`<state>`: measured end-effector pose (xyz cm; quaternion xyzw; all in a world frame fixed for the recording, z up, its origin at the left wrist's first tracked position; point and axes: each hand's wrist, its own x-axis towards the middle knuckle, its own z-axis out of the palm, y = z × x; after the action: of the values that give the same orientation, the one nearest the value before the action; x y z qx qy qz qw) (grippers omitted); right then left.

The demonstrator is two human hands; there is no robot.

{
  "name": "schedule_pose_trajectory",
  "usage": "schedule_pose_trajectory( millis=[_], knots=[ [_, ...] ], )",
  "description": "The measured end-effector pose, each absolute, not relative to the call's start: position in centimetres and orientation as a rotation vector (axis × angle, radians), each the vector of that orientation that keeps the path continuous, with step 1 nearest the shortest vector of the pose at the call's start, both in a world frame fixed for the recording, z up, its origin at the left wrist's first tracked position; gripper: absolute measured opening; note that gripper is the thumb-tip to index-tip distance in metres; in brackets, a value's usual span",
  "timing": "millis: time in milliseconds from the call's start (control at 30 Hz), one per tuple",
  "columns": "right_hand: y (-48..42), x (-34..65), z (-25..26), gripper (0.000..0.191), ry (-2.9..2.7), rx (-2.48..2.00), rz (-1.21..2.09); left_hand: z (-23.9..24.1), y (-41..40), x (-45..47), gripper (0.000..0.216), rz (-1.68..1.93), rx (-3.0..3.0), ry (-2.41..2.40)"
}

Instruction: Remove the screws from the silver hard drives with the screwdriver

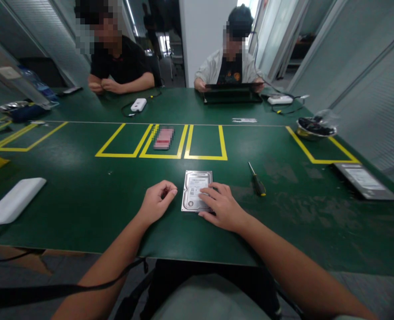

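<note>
A silver hard drive [194, 192] with a white label lies flat on the green table in front of me. Over its right side rests my right hand [222, 206], fingers spread, the fingertips on the label and the thumb by the lower edge. To the left of the drive, apart from it, my left hand [157, 200] is curled with thumb and forefinger pressed together; whether anything tiny is between them cannot be made out. A screwdriver [258, 183] with a black and yellow handle lies right of the drive, its shaft pointing away from me.
Yellow tape [206, 158] outlines rectangles beyond the drive; one holds a pink blurred item [164, 138]. A larger metal drive [365, 181] and a bowl of dark parts [316, 128] lie right. A white power bank-like block [15, 201] is left. Two people sit across the table.
</note>
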<state>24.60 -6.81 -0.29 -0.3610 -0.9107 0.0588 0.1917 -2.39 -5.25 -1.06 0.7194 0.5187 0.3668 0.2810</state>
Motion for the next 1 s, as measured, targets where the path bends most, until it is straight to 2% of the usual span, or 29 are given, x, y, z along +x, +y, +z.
schedule_pose_trajectory(
  millis=[467, 767, 1000],
  knots=[
    [-6.9, 24.6, -0.5, 0.048, -2.545, -1.000, 0.163, 0.2, -5.9, -1.5, 0.014, 0.962, 2.172, 1.352],
    [-6.9, 24.6, -0.5, 0.047, -2.547, -1.006, 0.175, 0.3, -6.4, -1.5, 0.008, 1.082, 2.240, 1.303],
    [-6.9, 24.6, -0.5, 0.048, -2.542, -1.008, 0.158, 0.4, -6.4, -1.4, 0.017, 0.900, 2.225, 1.276]
  ],
)
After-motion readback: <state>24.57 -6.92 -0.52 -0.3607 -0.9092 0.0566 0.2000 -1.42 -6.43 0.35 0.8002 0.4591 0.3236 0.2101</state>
